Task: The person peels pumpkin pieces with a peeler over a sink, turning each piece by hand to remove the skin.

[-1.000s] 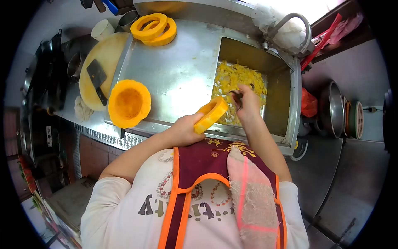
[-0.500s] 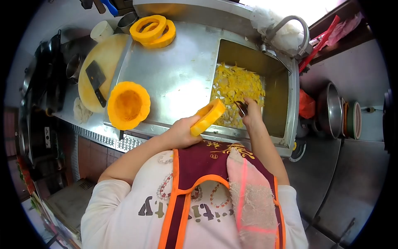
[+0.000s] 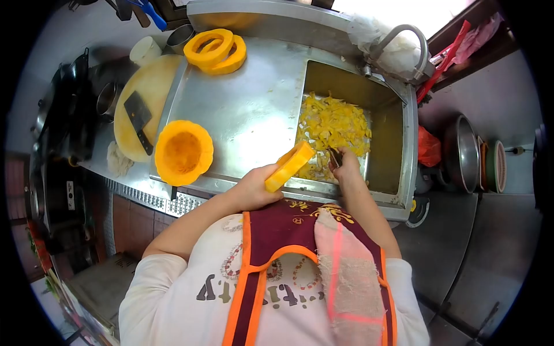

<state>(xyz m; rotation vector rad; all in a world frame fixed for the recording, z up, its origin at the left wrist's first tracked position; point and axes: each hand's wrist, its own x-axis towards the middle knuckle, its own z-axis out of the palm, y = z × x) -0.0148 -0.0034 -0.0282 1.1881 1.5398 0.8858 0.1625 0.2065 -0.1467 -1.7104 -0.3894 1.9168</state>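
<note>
My left hand [image 3: 258,185] is closed round a thick pumpkin ring [image 3: 289,165], held tilted over the near left edge of the sink [image 3: 385,138]. In my right hand [image 3: 348,166] is a small dark peeler [image 3: 335,157], its head partly hidden by the fingers. It stays a little to the right of the ring, apart from it. Below both hands, yellow peelings [image 3: 334,124] cover much of the sink floor. A hollowed pumpkin piece [image 3: 184,153] sits on the steel counter to the left, its cavity facing up. Two pumpkin rings [image 3: 214,51] overlap at the back.
A cleaver [image 3: 138,118] lies on a round cutting board [image 3: 158,81] at the left, with a crumpled cloth [image 3: 119,158] nearby. The tap [image 3: 424,55] arches over the sink's back right corner. A large metal bowl [image 3: 461,153] stands at the right.
My right hand and the peeler have shifted slightly down. The left hand keeps the pumpkin ring in almost the same place. The view has moved a little.
</note>
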